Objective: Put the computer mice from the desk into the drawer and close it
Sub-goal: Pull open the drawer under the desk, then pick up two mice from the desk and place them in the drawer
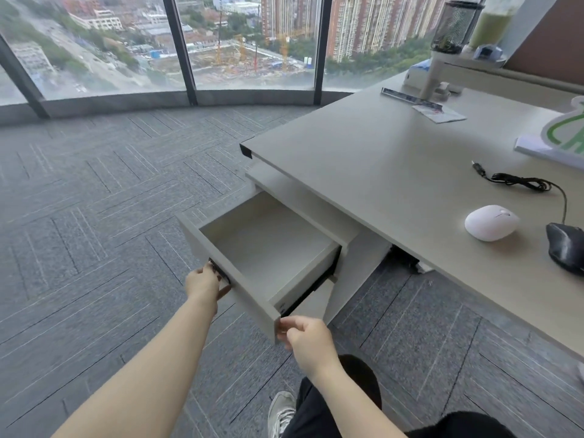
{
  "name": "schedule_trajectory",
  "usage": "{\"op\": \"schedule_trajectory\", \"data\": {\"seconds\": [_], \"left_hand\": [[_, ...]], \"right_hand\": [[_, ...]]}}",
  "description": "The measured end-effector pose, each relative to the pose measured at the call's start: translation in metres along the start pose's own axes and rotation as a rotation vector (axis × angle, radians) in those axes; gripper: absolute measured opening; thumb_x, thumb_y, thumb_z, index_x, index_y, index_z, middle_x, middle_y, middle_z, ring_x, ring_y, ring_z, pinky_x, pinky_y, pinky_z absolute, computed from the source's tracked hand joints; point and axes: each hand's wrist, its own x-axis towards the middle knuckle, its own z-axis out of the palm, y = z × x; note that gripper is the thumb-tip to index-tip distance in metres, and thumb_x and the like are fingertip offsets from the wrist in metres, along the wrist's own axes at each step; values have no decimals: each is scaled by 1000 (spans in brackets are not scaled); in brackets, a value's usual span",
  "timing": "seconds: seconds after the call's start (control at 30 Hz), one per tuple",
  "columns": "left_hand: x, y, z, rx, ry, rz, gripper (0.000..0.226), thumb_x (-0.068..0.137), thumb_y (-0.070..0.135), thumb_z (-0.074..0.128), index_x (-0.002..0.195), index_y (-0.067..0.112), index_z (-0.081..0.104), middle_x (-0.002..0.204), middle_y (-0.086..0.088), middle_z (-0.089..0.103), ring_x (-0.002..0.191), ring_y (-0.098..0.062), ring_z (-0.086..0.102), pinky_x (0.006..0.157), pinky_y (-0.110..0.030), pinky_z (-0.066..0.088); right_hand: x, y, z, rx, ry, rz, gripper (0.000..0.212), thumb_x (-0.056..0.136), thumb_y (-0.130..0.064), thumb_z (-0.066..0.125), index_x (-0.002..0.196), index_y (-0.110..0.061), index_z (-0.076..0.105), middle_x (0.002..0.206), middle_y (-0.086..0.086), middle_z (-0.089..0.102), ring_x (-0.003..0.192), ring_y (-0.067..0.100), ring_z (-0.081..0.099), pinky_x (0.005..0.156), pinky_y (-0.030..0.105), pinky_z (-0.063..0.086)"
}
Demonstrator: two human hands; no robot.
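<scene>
The grey drawer (221, 273) under the desk's left end stands pulled out, and its inside is bare. My left hand (203, 284) grips the dark handle on the drawer front. My right hand (305, 338) hovers by the drawer's near corner, fingers loosely curled with nothing in them; whether it touches the corner I cannot tell. On the beige desk (379, 159) lies a white mouse (491, 222). To its right, at the frame's edge, sits a black wired mouse (567, 251) whose bundled cable (518, 181) runs back across the desk.
A monitor shelf (474, 71) at the desk's far end carries a mesh pen cup (455, 25). A green-and-white sign (562, 134) and a paper (439, 112) also lie on the desk. Grey carpet (94, 216) runs to tall windows. My shoe (279, 412) and dark trousers are at the bottom.
</scene>
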Motion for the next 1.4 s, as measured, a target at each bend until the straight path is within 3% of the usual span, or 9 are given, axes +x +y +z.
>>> {"op": "schedule_trajectory", "data": {"seconds": [0.17, 0.37, 0.57, 0.67, 0.8, 0.93, 1.07, 1.23, 1.4], "left_hand": [[-16, 0, -60, -16, 26, 25, 16, 98, 16, 49, 97, 4, 60, 112, -17, 68, 107, -28, 66, 74, -48, 59], [-22, -1, -120, 8, 48, 46, 21, 98, 17, 48, 106, 4, 62, 114, -17, 70, 105, -30, 67, 71, -47, 60], [-28, -1, -135, 83, 85, 80, 24, 96, 17, 51, 112, 1, 59, 112, -16, 65, 99, -32, 65, 70, -46, 58], [-47, 9, -127, 359, 211, 232, 36, 93, 15, 44, 125, 1, 53, 126, -20, 60, 109, -40, 60, 85, -44, 50], [-90, 32, -98, 483, 172, 641, 45, 95, 22, 38, 138, 10, 44, 138, -13, 54, 124, -32, 51, 100, -48, 44], [-137, 50, -35, 490, -80, 844, 35, 96, 20, 43, 126, 12, 57, 126, -9, 63, 118, -24, 57, 101, -38, 46], [-193, 47, 60, 553, -396, 907, 29, 94, 20, 50, 119, 14, 63, 116, -4, 69, 106, -14, 61, 87, -23, 42], [-254, 17, 178, 723, -732, 957, 35, 90, 27, 56, 124, 21, 60, 121, -2, 65, 116, -18, 59, 96, -38, 49], [-288, -17, 266, 946, -857, 995, 53, 86, 35, 57, 136, 23, 48, 138, -7, 51, 124, -25, 51, 93, -33, 43]], "right_hand": [[-19, 16, 39, -31, -108, -12, 41, 67, -19, 46, 91, -22, 78, 91, -4, 79, 93, 19, 72, 84, 45, 57], [-45, 21, 74, -95, -204, -53, 35, 70, -15, 46, 77, -27, 78, 87, 1, 79, 91, 28, 72, 82, 47, 57], [-59, 12, 79, -153, -237, -81, 35, 72, -15, 46, 86, -26, 75, 101, 3, 77, 96, 22, 71, 86, 43, 57], [-60, 6, 71, -137, -218, -102, 32, 82, -13, 49, 98, -23, 74, 104, 3, 74, 93, 19, 69, 80, 33, 57], [-58, -9, 48, -51, -173, -149, 28, 90, -5, 47, 101, -19, 69, 95, -2, 71, 80, 14, 64, 67, 22, 53], [-58, -32, -7, 13, 6, -266, 28, 90, -2, 48, 97, -17, 71, 87, -2, 73, 69, 12, 63, 61, 21, 49], [-65, -56, -104, 1, 422, -432, 31, 89, -6, 50, 105, -23, 70, 88, -6, 74, 75, 12, 65, 71, 30, 53], [-69, -58, -239, -193, 965, -402, 38, 85, -3, 51, 118, -17, 64, 110, 7, 63, 100, 27, 58, 89, 37, 46], [-48, -34, -334, -413, 1016, -151, 51, 85, -13, 58, 135, -15, 50, 132, 18, 49, 123, 37, 42, 103, 37, 34]]}}
